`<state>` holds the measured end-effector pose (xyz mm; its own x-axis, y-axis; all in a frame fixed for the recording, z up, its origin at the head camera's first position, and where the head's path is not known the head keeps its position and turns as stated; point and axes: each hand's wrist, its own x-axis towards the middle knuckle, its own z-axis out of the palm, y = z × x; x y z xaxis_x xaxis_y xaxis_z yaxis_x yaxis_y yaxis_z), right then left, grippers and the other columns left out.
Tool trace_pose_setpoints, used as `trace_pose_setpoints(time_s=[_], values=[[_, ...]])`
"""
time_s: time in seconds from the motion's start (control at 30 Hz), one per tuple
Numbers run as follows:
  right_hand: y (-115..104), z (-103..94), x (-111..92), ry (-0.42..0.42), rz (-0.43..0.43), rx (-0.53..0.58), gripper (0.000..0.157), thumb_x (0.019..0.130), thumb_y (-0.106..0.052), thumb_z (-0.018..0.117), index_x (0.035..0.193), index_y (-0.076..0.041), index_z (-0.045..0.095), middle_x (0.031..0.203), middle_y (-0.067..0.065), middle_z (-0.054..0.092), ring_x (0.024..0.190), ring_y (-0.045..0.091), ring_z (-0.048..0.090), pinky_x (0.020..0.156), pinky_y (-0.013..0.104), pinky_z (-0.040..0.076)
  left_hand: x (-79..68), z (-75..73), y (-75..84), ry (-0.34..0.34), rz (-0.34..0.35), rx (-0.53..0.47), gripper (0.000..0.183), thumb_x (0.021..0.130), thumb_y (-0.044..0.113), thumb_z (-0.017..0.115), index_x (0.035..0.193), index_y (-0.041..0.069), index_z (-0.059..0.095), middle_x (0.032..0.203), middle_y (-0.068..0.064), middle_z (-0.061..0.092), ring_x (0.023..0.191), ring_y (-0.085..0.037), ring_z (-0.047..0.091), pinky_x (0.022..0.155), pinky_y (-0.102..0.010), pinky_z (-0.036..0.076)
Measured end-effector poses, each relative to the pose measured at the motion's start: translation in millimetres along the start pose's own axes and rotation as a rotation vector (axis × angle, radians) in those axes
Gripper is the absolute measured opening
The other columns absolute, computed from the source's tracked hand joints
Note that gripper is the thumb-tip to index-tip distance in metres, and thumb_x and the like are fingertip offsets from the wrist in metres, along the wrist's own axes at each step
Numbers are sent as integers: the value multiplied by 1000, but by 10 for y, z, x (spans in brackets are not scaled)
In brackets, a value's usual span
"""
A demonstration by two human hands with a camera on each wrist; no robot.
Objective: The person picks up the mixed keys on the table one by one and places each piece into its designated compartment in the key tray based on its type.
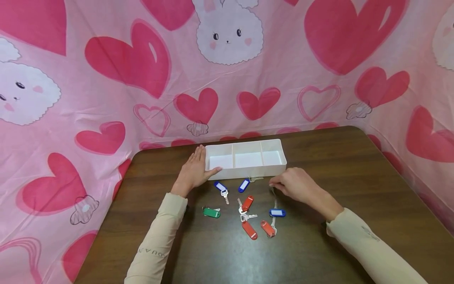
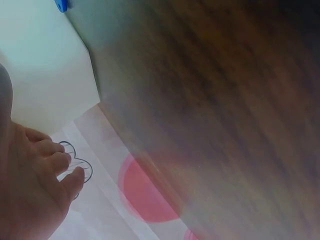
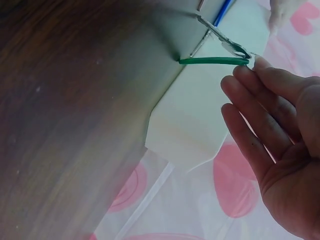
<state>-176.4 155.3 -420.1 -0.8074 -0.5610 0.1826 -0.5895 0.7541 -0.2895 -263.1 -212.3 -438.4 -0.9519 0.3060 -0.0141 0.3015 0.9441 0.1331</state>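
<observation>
- Your brown tabletop (image 1: 319,157) looks hard and smooth; a flat tag would likely slide on it, so pinch tags by their side edges.
- The white tray (image 1: 244,172), three-sectioned, sits by the tabletop's far edge, about midway between the far corners. It looks like light, stiff plastic that a nudge could shift; steady it by an end wall.
- Your left hand (image 1: 195,171) grips nothing: fingers extended along the tray's left end, thumb against the front wall.
- Your right hand (image 1: 296,185), off the tray's front right corner, pinches a key set between thumb and fingertips, the other fingers loose.
- That set's green tag (image 3: 212,61) hangs edge-on, probably light, stiff and slick, hardly fragile. The grip seems near its ring end; pinching the tag's flat faces should stop it swinging.
- Its silver key (image 3: 222,35) hangs beside the tag; rigid, thin and likely slippery, it's best taken by the head. The ring is too small to make out.
</observation>
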Motion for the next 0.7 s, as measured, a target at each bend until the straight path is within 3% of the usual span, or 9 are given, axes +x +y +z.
trace_pose_setpoints(time_s=[0.17, 0.37, 0.7], values=[[-6, -36, -13, 9, 40, 26, 18, 89, -17, 85, 106, -14, 85, 94, -1, 83, 75, 11, 73, 70, 28, 62, 5, 0, -10, 1, 0, 3, 115, 94, 81, 46, 167, -1, 13, 177, -18, 13, 166, -33, 12, 134, -47, 18], [-6, -92, -25, 32, 69, 56, 21, 89, -20, 86, 108, -14, 84, 86, -3, 82, 63, 1, 61, 59, 18, 51, 18, -15, -22, 3, 4, 17, 113, 94, 80, 46, 167, -1, 14, 177, -19, 14, 166, -33, 12, 135, -47, 18], [-9, -122, -63, 82, 114, 141, 23, 89, -17, 85, 112, -10, 84, 96, 5, 84, 61, 2, 59, 53, 17, 47, 24, 15, -35, 12, 17, 47, 113, 94, 79, 46, 166, -2, 15, 176, -20, 15, 166, -34, 12, 135, -47, 18]])
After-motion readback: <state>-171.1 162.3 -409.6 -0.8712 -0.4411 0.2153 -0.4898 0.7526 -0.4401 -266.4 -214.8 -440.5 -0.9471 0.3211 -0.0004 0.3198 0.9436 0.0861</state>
